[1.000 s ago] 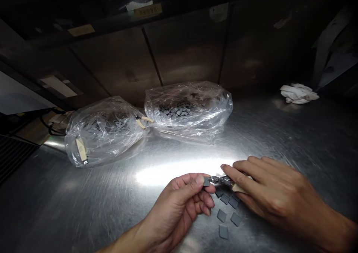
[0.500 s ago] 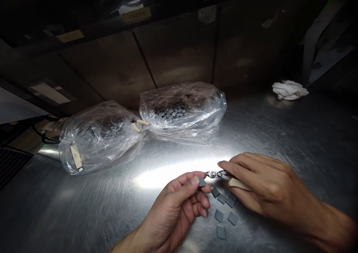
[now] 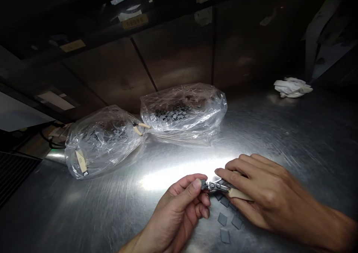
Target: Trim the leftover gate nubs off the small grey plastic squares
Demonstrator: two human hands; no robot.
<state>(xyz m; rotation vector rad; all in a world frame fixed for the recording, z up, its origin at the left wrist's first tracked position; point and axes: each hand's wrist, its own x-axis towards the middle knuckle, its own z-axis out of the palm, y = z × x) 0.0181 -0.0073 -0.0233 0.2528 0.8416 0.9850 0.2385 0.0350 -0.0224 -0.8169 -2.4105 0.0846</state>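
Note:
Between thumb and forefinger, my left hand [image 3: 183, 204] pinches a small grey square plastic piece [image 3: 203, 184]. My right hand [image 3: 263, 187] is wrapped round a pair of nippers [image 3: 219, 187] with cream handles and a metal head. The jaws of the nippers meet the right edge of the piece; whether they bite into it I cannot tell. Several similar loose grey pieces [image 3: 225, 236] lie on the metal table [image 3: 112, 212] below the tool, a few of them partly hidden by my right hand.
Two clear plastic bags [image 3: 183, 122] [image 3: 103, 156] full of grey pieces stand toward the back. Another cream-handled tool [image 3: 142, 128] rests at the left bag, and a labelled cream-handled tool [image 3: 81, 161] lies at its near end. A crumpled white cloth [image 3: 292, 87] sits at the back right.
The nippers' tip has moved down from above the pinched piece to its right edge. The piece has turned in my left fingers. The whole view has shifted slightly.

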